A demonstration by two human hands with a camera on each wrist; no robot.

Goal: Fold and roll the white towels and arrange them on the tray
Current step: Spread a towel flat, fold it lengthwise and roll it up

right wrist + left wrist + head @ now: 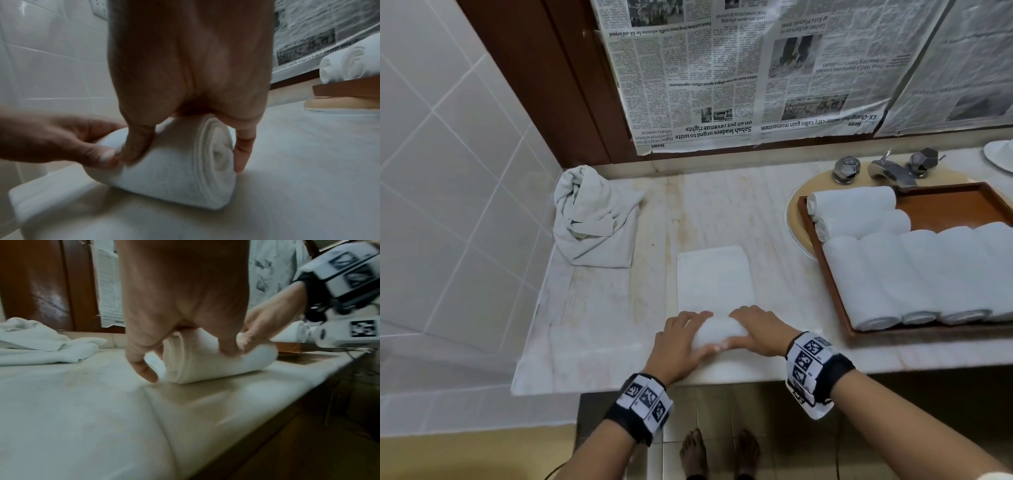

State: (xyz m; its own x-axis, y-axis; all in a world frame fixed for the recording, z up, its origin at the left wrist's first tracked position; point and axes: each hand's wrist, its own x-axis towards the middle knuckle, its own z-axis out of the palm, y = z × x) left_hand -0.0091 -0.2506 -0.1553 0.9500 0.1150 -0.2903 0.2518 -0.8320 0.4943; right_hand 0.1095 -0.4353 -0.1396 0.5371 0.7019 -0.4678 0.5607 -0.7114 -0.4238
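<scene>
The rolling step is judged under way; the half-rolled white towel on the worktop is grasped by the left hand and right hand, each grip curled round it; rolling onward, then transfer to the tray, is called for.

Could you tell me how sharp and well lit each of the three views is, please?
Head view: evenly lit, mostly sharp, lines bowed by the wide angle; the half-rolled towel is nearly blown out. Left wrist view: dim, the left hand shadowed, the right hand and its band smeared. Right wrist view: dim, motion-blurred, glare on the wall tiles.
</scene>
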